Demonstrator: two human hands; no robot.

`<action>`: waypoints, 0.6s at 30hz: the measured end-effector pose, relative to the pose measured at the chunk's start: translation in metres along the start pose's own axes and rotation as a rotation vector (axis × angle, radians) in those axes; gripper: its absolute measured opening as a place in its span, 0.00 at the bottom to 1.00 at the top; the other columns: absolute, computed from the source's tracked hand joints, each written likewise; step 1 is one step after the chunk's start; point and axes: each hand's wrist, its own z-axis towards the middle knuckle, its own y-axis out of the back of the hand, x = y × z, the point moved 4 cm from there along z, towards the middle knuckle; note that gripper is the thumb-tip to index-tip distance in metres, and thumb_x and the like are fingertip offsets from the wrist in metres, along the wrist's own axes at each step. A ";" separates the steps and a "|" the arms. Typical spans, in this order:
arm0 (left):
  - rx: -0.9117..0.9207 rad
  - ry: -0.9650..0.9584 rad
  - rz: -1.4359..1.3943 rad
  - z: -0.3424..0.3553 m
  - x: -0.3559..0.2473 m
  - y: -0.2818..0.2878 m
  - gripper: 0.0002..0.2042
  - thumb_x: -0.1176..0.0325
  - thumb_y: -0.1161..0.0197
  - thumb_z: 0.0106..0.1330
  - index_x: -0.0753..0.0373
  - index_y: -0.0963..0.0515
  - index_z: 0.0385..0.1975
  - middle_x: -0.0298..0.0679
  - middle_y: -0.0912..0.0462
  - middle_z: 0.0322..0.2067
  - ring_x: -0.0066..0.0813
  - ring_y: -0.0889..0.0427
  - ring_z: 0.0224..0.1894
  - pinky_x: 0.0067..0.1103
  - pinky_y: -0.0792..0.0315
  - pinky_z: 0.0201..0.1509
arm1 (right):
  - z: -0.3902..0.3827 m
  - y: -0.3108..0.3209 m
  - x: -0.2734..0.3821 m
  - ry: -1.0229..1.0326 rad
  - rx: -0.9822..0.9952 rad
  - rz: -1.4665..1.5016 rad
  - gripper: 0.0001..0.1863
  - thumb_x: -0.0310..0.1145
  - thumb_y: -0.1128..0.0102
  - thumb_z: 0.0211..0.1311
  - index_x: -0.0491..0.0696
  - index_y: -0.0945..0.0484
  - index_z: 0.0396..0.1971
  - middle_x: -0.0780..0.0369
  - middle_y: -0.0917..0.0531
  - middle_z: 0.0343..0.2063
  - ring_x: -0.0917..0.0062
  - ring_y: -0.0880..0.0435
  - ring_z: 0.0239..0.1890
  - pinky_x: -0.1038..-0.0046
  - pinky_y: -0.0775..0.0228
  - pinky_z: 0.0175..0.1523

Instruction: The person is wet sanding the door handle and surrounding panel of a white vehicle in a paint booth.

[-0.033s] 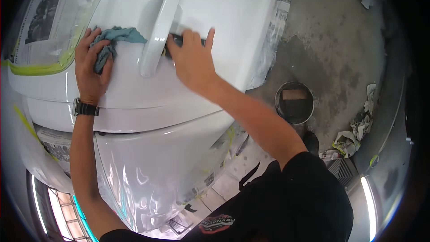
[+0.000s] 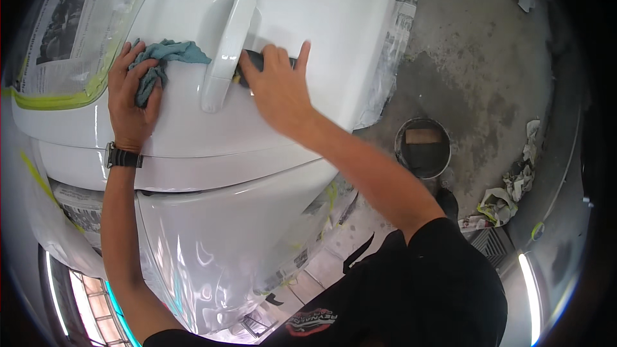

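Against the glossy white car door [image 2: 308, 0], my right hand [image 2: 279, 90] presses a dark grey sanding block [image 2: 255, 60] with a yellowish edge. Its fingers are bent over the block, the little finger raised, and most of the block is hidden under them. Directly left of it stands the white door handle [image 2: 234, 29]. My left hand [image 2: 132, 93], a black watch on its wrist, rests on the panel near the masked window. A crumpled teal cloth [image 2: 173, 51] is bunched under its fingers and thumb, one end trailing towards the handle.
Newspaper and yellow-green tape cover the window [image 2: 64, 32]. More masking paper [image 2: 405, 6] runs along the panel's right edge. On the concrete floor stand a bucket [image 2: 424, 164] of dark liquid with a brown block [image 2: 423, 135] in it, and crumpled newspaper [image 2: 498, 205].
My right hand and the sanding block have shifted very slightly, and a little more of the block shows. The left hand and cloth stay in place.
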 end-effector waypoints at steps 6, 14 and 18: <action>0.008 0.006 0.000 0.003 0.003 0.003 0.16 0.78 0.35 0.58 0.61 0.18 0.48 0.46 0.23 0.63 0.54 0.32 0.71 0.42 0.38 0.74 | 0.018 0.002 -0.006 0.050 -0.032 -0.087 0.25 0.27 0.42 0.61 0.47 0.22 0.61 0.54 0.29 0.43 0.58 0.27 0.53 0.23 0.56 0.67; 0.005 -0.003 0.003 0.003 0.003 0.003 0.17 0.78 0.35 0.57 0.61 0.18 0.48 0.47 0.22 0.63 0.54 0.31 0.71 0.43 0.38 0.74 | 0.021 0.003 -0.007 0.051 -0.024 -0.100 0.21 0.29 0.43 0.64 0.46 0.20 0.57 0.52 0.26 0.46 0.56 0.29 0.58 0.24 0.56 0.68; 0.009 -0.004 -0.020 0.004 0.000 0.006 0.17 0.79 0.38 0.59 0.64 0.19 0.50 0.49 0.23 0.63 0.54 0.32 0.71 0.42 0.40 0.75 | 0.024 0.005 -0.016 0.065 -0.051 -0.171 0.21 0.32 0.42 0.63 0.45 0.20 0.57 0.53 0.26 0.46 0.56 0.29 0.59 0.25 0.54 0.68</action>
